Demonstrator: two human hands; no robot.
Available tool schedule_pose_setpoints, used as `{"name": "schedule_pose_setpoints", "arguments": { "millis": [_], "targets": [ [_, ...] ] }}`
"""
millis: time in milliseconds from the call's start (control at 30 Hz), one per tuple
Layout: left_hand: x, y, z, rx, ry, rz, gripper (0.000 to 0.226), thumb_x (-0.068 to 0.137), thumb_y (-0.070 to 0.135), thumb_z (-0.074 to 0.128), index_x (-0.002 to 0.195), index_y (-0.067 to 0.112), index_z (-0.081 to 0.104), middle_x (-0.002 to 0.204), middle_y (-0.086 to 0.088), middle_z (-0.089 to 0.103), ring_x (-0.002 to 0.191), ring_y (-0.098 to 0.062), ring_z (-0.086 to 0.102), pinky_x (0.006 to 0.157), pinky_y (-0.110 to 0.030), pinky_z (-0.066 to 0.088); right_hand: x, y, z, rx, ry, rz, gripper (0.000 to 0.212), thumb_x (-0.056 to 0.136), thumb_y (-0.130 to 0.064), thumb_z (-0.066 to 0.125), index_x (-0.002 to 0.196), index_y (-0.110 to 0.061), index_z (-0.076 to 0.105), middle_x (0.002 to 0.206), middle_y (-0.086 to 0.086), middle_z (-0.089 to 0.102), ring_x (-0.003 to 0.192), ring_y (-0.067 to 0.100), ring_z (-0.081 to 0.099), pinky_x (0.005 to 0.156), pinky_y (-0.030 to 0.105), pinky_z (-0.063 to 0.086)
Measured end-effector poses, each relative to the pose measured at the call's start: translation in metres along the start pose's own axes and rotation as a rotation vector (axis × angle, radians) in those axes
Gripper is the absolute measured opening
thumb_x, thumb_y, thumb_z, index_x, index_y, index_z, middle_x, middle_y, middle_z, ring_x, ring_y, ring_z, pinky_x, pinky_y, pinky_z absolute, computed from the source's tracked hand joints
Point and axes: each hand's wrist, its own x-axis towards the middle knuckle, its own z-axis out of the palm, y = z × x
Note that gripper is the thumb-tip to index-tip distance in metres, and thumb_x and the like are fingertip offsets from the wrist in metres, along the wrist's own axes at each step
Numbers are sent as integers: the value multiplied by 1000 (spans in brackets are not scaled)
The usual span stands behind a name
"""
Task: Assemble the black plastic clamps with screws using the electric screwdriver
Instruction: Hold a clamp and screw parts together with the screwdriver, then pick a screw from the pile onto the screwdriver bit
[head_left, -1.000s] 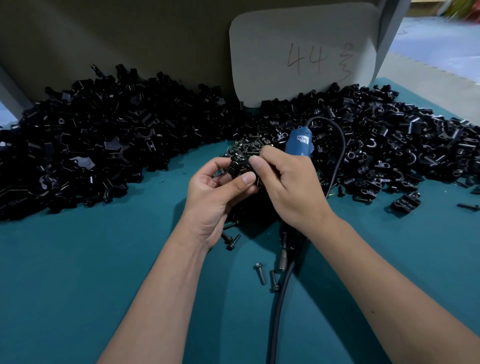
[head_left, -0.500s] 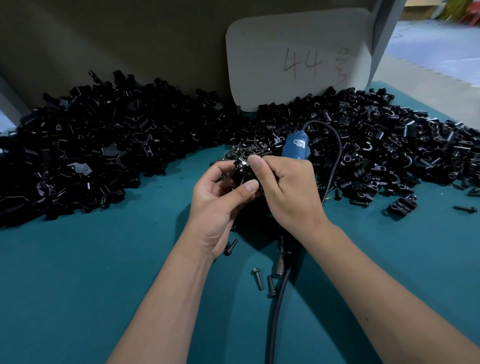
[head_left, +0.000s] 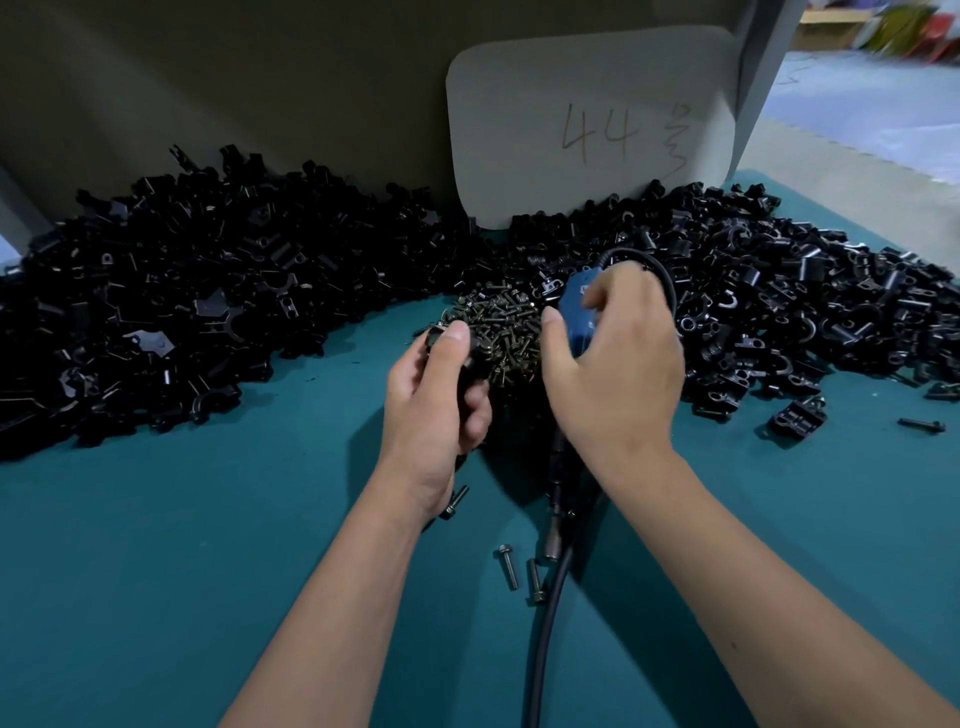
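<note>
My left hand (head_left: 434, 402) grips a black plastic clamp (head_left: 470, 364), thumb on top, just in front of a small heap of dark screws (head_left: 498, 325). My right hand (head_left: 608, 374) holds the blue electric screwdriver (head_left: 579, 312) upright beside the heap, a hand's width right of the clamp. The driver's bit end (head_left: 556, 514) points down toward the green table (head_left: 156, 571), and its black cable (head_left: 543, 639) runs toward me.
Large heaps of black clamp parts lie at the back left (head_left: 182, 306) and back right (head_left: 779, 291). A grey card marked 44 (head_left: 592, 124) leans on the back wall. Loose screws (head_left: 509, 566) lie near the cable; an assembled clamp (head_left: 797, 418) and a screw (head_left: 922, 425) lie at right.
My hands have moved apart: the right hand left the clamp and shifted right with the screwdriver, while the left hand keeps the clamp and moved slightly left.
</note>
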Motion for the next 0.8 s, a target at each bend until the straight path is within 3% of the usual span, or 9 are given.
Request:
{"name": "schedule_pose_setpoints", "arguments": {
  "millis": [67,133,300,400,500,567,633,700,800],
  "targets": [
    [2,-1,-2,-30,-1,31,27,93,44,61,71,30,54,62,3,38,44,-10,31,36,-18,24,6,5,-3,-167,-161,164,63,85,-58,75,113,-15,38,104,2,53,82,27,55,66,35,39],
    [5,0,-4,-52,-12,57,25,94,38,62,75,26,52,64,2,33,46,-10,27,36,-17,22,9,8,-6,-246,-319,262,79,77,-66,79,115,-16,30,101,5,59,79,32,58,64,36,42],
    [6,2,-8,-27,-67,62,21,91,28,68,79,21,52,66,0,30,48,-11,27,37,-16,24,17,19,-7,-158,-363,298,68,77,-47,83,109,-18,30,88,-3,58,68,17,57,50,27,34],
    [4,4,-8,-10,-83,25,25,91,28,66,77,21,47,68,0,30,47,-10,28,36,-16,23,22,24,-11,-21,-399,401,58,78,-39,82,108,-18,38,90,-4,58,70,11,59,45,23,41],
    [4,3,-9,0,-52,2,30,102,25,61,79,21,43,68,-1,30,45,-9,30,35,-16,22,32,23,-19,367,-386,560,34,84,-28,79,103,-19,52,98,4,69,80,20,70,60,28,58],
    [6,2,-9,5,2,-9,29,105,25,57,82,20,41,67,-1,32,45,-10,35,34,-17,22,43,20,-28,701,-323,688,25,89,-25,75,104,-11,60,90,6,74,72,20,71,58,30,59],
    [7,2,-10,3,63,-17,28,105,29,56,85,18,41,65,1,36,46,-11,40,35,-20,25,55,17,-38,1055,-221,822,32,91,-29,73,109,-5,59,83,5,73,63,15,67,57,27,57],
    [8,3,-10,-1,106,-9,28,104,34,58,87,17,44,63,1,39,46,-12,44,36,-22,28,68,14,-44,1437,-95,914,40,91,-26,74,118,-3,54,100,11,64,72,18,63,64,31,58],
    [8,1,-14,237,126,139,33,94,43,61,78,18,47,55,-8,47,44,-17,46,40,-27,36,81,4,-44,1735,66,966,33,94,-17,73,118,-7,54,107,18,58,79,23,61,72,34,59]
  ]
}}
